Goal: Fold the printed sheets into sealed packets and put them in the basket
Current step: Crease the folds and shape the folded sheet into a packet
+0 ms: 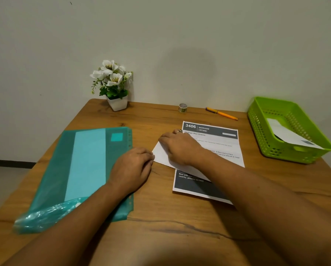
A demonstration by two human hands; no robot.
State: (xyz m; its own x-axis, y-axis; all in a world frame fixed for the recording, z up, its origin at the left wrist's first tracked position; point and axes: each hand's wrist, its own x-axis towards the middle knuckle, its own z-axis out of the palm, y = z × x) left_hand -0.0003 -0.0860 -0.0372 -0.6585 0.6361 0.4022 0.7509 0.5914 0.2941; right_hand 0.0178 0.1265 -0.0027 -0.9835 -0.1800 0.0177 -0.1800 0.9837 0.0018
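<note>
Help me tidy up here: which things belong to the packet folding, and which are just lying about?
In the job: printed sheet, tape roll, green basket, the folded paper in it, probably the teal folder.
Lying about: orange pen, potted flowers.

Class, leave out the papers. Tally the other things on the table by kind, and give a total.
Basket: 1
Plastic folder: 1
Pen: 1
Tape roll: 1
Potted flowers: 1
Total: 5
</note>
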